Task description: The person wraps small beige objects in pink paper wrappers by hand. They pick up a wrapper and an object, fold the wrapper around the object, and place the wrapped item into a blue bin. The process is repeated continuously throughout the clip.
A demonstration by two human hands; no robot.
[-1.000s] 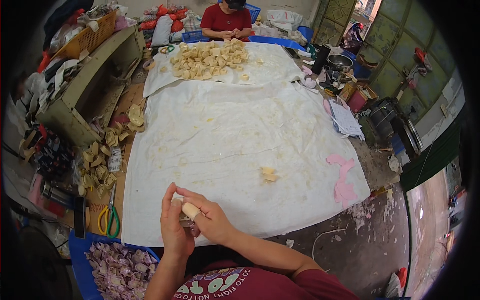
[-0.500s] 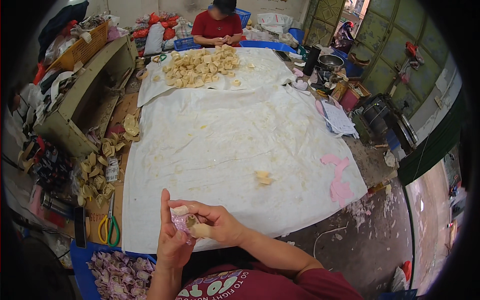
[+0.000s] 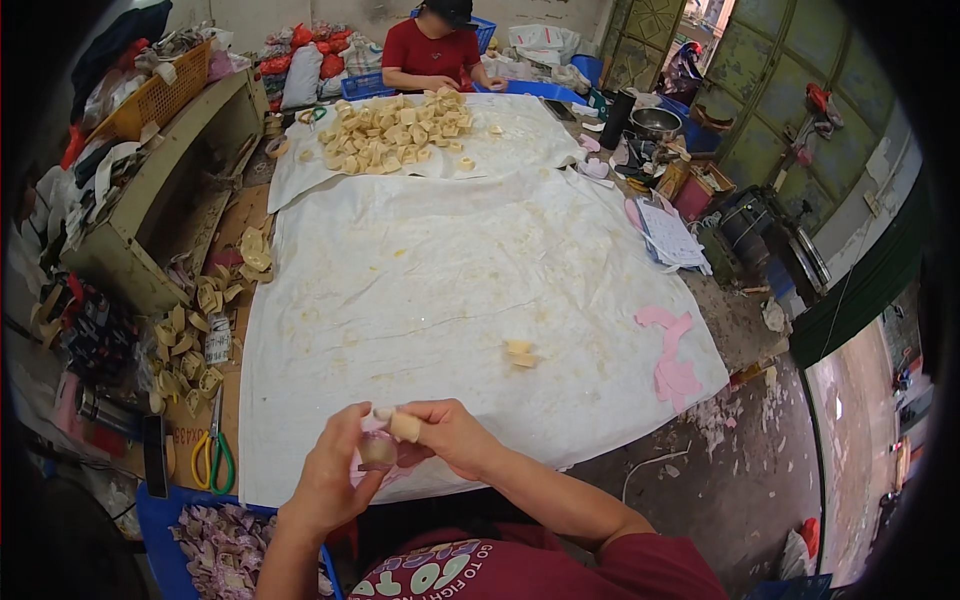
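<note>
Just beyond the table's near edge, both my hands are closed around a small pink-covered piece [image 3: 376, 450]. Its shiny pale side shows between the fingers, and pink material hangs below it. My left hand [image 3: 335, 462] grips it from the left with thumb and fingers. From the right, my right hand [image 3: 445, 438] pinches at its upper edge; a cream-coloured cover or wrap [image 3: 405, 427] appears on the thumb. The fingers hide much of the piece. Two or so cream pieces [image 3: 519, 352] lie together on the white cloth [image 3: 430, 300], ahead and right of my hands.
A blue bin [image 3: 165, 540] at lower left holds many pink-covered pieces. Scissors [image 3: 213, 460] and a phone [image 3: 155, 455] lie left. Cream pieces [image 3: 395, 130] are heaped at the far end before a person in red [image 3: 432, 55]. Pink scraps [image 3: 672, 360] lie right.
My left index finger, raised before, has curled in around the piece. Both hands have turned the piece, so its shiny pale side now shows. The far person's hands have moved apart.
</note>
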